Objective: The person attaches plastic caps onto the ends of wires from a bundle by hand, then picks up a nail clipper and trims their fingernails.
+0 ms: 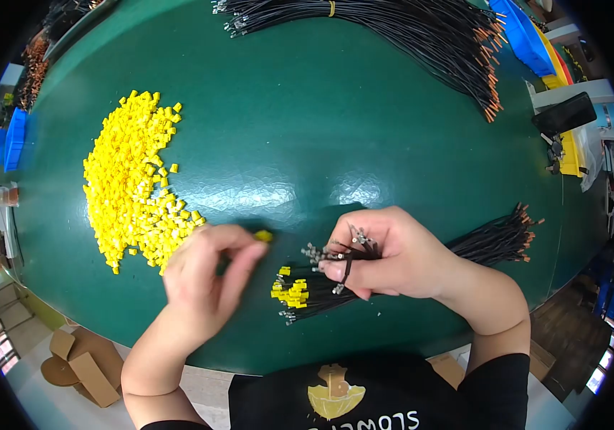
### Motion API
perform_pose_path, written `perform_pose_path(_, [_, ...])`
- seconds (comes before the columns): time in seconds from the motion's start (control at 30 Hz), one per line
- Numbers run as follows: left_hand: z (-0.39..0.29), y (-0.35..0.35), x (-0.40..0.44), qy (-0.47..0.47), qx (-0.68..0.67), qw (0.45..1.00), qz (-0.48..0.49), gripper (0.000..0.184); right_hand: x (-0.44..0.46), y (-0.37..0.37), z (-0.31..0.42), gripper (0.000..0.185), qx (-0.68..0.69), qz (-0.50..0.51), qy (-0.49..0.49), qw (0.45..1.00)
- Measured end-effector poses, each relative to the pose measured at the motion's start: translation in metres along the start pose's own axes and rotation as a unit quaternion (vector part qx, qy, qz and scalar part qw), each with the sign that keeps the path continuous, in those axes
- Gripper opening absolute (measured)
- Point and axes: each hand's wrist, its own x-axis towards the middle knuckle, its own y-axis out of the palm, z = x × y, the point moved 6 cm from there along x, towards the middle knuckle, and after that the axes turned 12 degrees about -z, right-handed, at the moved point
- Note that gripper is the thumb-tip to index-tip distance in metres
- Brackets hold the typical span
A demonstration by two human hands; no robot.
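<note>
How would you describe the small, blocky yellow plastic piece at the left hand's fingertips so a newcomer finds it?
On the large green tabletop, find the heap of yellow plastic pieces at left. At the heap's lower right is the bare left hand, with the small, blocky yellow piece at its fingertips. It sits apart, between that heap and the yellow plastic cluster on black wires.
</note>
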Motion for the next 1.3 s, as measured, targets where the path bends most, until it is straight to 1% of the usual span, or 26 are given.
perform_pose_path(0.03, [0.0, 0.01, -0.001, -0.102, -0.104, 0.989, 0.018, 0.023, -0.001, -0.001, 0.001, 0.008, -0.002, -0.001, 0.0, 1.0])
perform_pose_path(0.07, [0.003, 0.017, -0.004, -0.2, -0.206, 0.957, 0.036, 0.024, -0.001, -0.001, 0.001, 0.008, -0.001, -0.004, 0.002, 1.0])
perform_pose_path(0.1, [0.004, 0.017, -0.002, -0.199, -0.207, 0.957, 0.034, 0.024, -0.002, -0.002, 0.001, 0.009, 0.001, -0.007, 0.005, 1.0])
perform_pose_path(0.17, [-0.001, 0.01, 0.01, -0.032, -0.103, 0.993, 0.039, 0.025, -0.003, -0.002, -0.002, 0.009, 0.006, -0.01, 0.008, 1.0])
perform_pose_path(0.2, [-0.006, 0.008, 0.011, 0.054, -0.048, 0.997, 0.041, 0.026, -0.002, -0.001, -0.003, 0.01, 0.018, -0.009, -0.025, 0.999])
perform_pose_path(0.27, [-0.008, 0.005, 0.012, 0.047, -0.053, 0.996, 0.054, 0.025, -0.003, -0.001, -0.002, 0.012, 0.044, -0.011, -0.091, 0.995])
perform_pose_path(0.33, [-0.01, 0.004, 0.012, 0.028, -0.062, 0.995, 0.076, 0.022, -0.004, -0.002, -0.003, 0.013, 0.043, -0.009, -0.091, 0.995])
perform_pose_path(0.43, [-0.026, 0.017, 0.012, 0.014, -0.095, 0.994, 0.058, 0.018, -0.004, -0.002, -0.002, 0.017, 0.04, 0.0, -0.092, 0.995])
perform_pose_path(0.5, [-0.03, 0.022, 0.009, 0.011, -0.115, 0.992, 0.05, 0.017, -0.004, -0.004, -0.003, 0.019, -0.001, -0.035, -0.093, 0.995])
perform_pose_path(0.57, [-0.036, 0.033, -0.01, 0.072, -0.093, 0.988, 0.095, 0.018, -0.006, -0.008, -0.001, 0.02, -0.023, -0.059, -0.093, 0.994])
perform_pose_path(0.6, [-0.04, 0.038, -0.02, 0.103, -0.082, 0.985, 0.114, 0.019, -0.009, -0.013, 0.005, 0.021, 0.027, -0.072, -0.094, 0.993])
perform_pose_path(0.63, [-0.041, 0.039, -0.03, 0.105, -0.086, 0.984, 0.111, 0.019, -0.012, -0.017, 0.012, 0.021, 0.076, -0.083, -0.095, 0.989])
perform_pose_path(0.67, [-0.049, 0.039, -0.043, 0.179, -0.055, 0.977, 0.101, 0.023, -0.016, -0.022, 0.019, 0.021, 0.124, -0.094, -0.096, 0.983])
perform_pose_path(0.7, [-0.058, 0.039, -0.052, 0.25, -0.022, 0.964, 0.091, 0.027, -0.026, -0.028, 0.028, 0.021, 0.12, -0.097, -0.096, 0.983])
perform_pose_path(0.77, [-0.066, 0.042, -0.054, 0.265, -0.031, 0.958, 0.104, 0.028, -0.05, -0.047, 0.053, 0.02, 0.27, -0.123, -0.182, 0.937])
perform_pose_path(0.8, [-0.071, 0.044, -0.057, 0.279, -0.037, 0.952, 0.122, 0.03, -0.051, -0.047, 0.051, 0.02, 0.271, -0.125, -0.184, 0.937])
perform_pose_path(0.87, [-0.077, 0.042, -0.053, 0.298, -0.044, 0.943, 0.14, 0.032, -0.05, -0.043, 0.039, 0.022, 0.153, -0.124, -0.2, 0.96])
perform_pose_path(0.9, [-0.078, 0.034, -0.042, 0.279, -0.051, 0.948, 0.141, 0.031, -0.049, -0.041, 0.031, 0.022, 0.093, -0.125, -0.207, 0.966])
perform_pose_path(0.97, [-0.081, 0.024, -0.018, 0.24, -0.07, 0.957, 0.143, 0.031, -0.03, -0.034, -0.006, 0.023, 0.082, -0.082, -0.114, 0.987])
perform_pose_path(1.0, [-0.086, 0.026, -0.01, 0.244, -0.078, 0.956, 0.146, 0.031, -0.031, -0.031, -0.01, 0.023, 0.083, -0.09, -0.113, 0.986])
perform_pose_path(1.03, [-0.097, 0.023, -0.002, 0.321, 0.004, 0.946, 0.052, 0.026, -0.032, -0.024, -0.012, 0.023, 0.029, -0.067, -0.126, 0.989])
perform_pose_path(1.07, [-0.107, 0.02, 0.002, 0.392, 0.088, 0.915, -0.048, 0.021, -0.034, -0.017, -0.013, 0.023, -0.027, -0.042, -0.141, 0.989])
perform_pose_path(1.1, [-0.108, 0.024, 0.007, 0.398, 0.084, 0.912, -0.048, 0.021, -0.037, -0.014, -0.017, 0.023, -0.027, -0.049, -0.144, 0.988])
perform_pose_path(1.2, [-0.104, 0.055, 0.014, 0.413, 0.13, 0.895, 0.108, 0.028, -0.049, -0.001, -0.027, 0.022, -0.088, -0.019, -0.191, 0.977])
perform_pose_path(1.23, [-0.105, 0.058, 0.012, 0.418, 0.125, 0.893, 0.111, 0.028, -0.052, -0.003, -0.03, 0.022, -0.084, -0.025, -0.191, 0.978])
perform_pose_path(1.3, [-0.099, 0.066, 0.009, 0.328, 0.053, 0.926, 0.177, 0.038, -0.061, -0.005, -0.04, 0.022, -0.145, -0.022, -0.21, 0.967])
